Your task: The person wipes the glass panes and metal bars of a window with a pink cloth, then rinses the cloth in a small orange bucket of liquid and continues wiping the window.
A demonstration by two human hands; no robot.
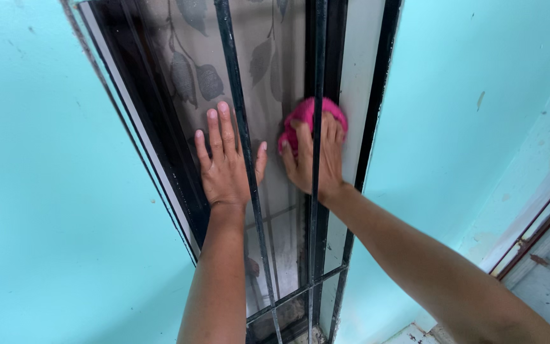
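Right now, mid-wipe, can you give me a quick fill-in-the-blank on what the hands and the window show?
1. The right hand presses a ____ cloth against the window pane.
2. The left hand lies ____ on the glass, fingers spread.
3. Behind the glass hangs a curtain printed with ____.
4. The wall around the window is painted ____.

Missing words: pink; flat; leaves; turquoise

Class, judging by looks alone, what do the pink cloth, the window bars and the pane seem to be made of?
Pink cloth: soft, fuzzy fabric, bunched under the right hand.
Window bars: probably dark painted metal, thin and rigid.
Pane: glass, glossy; a leaf-patterned curtain shows through. The left hand presses flat on it.
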